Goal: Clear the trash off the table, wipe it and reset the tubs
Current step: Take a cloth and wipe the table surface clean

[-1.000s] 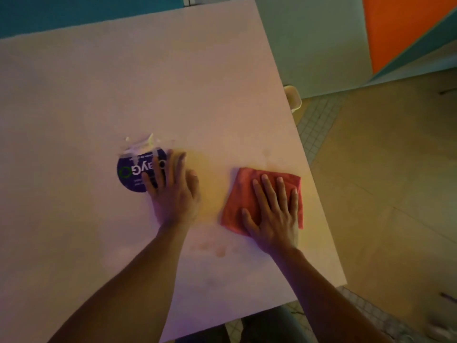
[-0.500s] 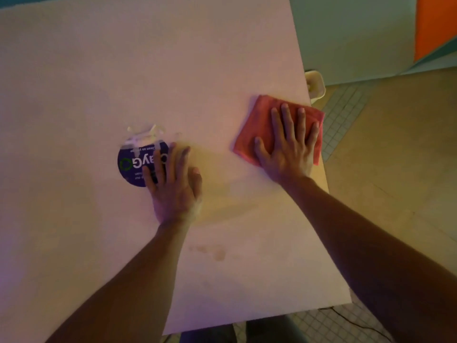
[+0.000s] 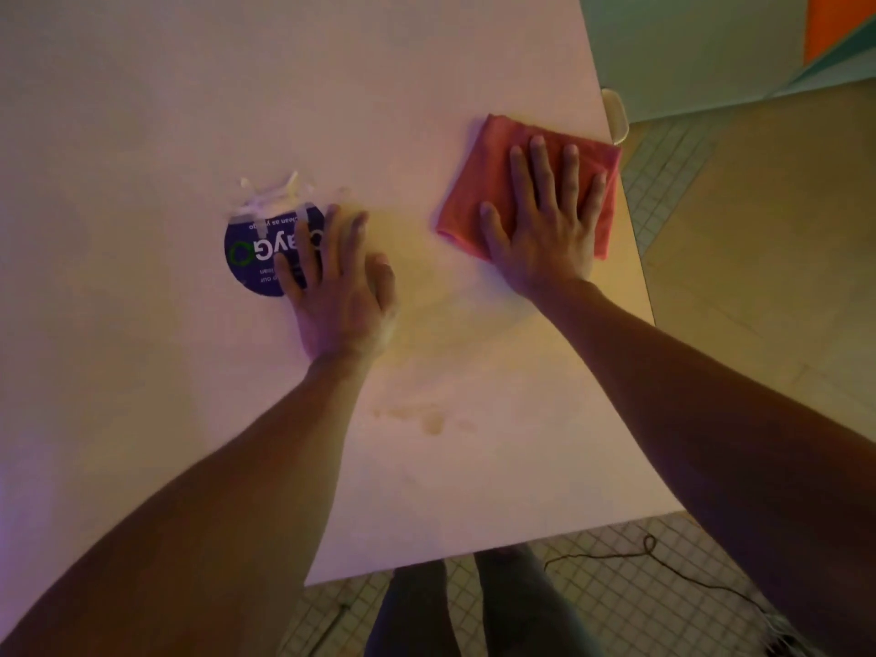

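Observation:
A red cloth (image 3: 483,182) lies flat on the pale table (image 3: 189,87), close to its right edge. My right hand (image 3: 545,230) presses down on the cloth with fingers spread. My left hand (image 3: 341,291) rests flat on the table to the left, and its fingertips overlap a round purple sticker (image 3: 253,258) with white lettering. Torn clear tape scraps (image 3: 272,194) stick up just beyond the sticker. A brownish stain (image 3: 431,422) marks the table nearer to me, between my forearms. No tubs are in view.
A white rounded object (image 3: 616,111) sits just past the table's right edge. The floor to the right is tan, with tiles near the table. A thin dark cable (image 3: 663,561) trails on the tiles beside my legs (image 3: 474,609).
Over the last second my right hand slid the red cloth away from me along the right side of the table. My left hand stayed by the sticker.

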The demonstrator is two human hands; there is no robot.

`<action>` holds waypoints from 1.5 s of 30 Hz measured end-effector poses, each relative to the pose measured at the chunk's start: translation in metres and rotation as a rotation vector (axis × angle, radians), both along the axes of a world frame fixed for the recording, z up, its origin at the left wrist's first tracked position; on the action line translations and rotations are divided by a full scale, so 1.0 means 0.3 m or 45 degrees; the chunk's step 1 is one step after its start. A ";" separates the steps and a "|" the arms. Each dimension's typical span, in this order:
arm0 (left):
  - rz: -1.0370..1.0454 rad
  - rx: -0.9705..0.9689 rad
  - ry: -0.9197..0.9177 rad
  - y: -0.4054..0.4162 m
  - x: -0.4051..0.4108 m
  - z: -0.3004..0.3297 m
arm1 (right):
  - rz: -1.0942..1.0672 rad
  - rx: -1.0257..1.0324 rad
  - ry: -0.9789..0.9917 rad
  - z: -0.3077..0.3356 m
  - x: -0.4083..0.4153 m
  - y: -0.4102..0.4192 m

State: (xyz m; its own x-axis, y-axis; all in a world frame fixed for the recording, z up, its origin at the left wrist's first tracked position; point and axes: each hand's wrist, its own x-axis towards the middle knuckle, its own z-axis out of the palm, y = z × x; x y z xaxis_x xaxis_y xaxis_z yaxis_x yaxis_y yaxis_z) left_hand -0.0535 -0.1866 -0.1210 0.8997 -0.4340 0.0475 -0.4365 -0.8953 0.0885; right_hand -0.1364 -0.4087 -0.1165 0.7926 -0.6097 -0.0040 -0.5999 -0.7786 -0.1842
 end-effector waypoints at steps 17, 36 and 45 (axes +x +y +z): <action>0.011 -0.364 0.088 0.470 -0.012 0.033 | -0.012 0.027 0.163 0.031 -0.609 0.636; 0.199 -0.082 0.114 0.783 -0.109 0.015 | -0.148 -0.025 0.096 0.002 -0.078 0.731; 0.193 -0.072 0.103 0.788 -0.106 0.016 | 0.095 -0.027 0.034 0.007 -0.022 0.888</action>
State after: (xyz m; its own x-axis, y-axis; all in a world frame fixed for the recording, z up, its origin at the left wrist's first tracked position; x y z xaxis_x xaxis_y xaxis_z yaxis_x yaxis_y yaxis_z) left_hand -0.0853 0.0498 -0.1163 0.9564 -0.2920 -0.0073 -0.2866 -0.9428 0.1701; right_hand -0.1429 -0.1424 -0.1144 0.8354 -0.5494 -0.0134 -0.5448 -0.8247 -0.1517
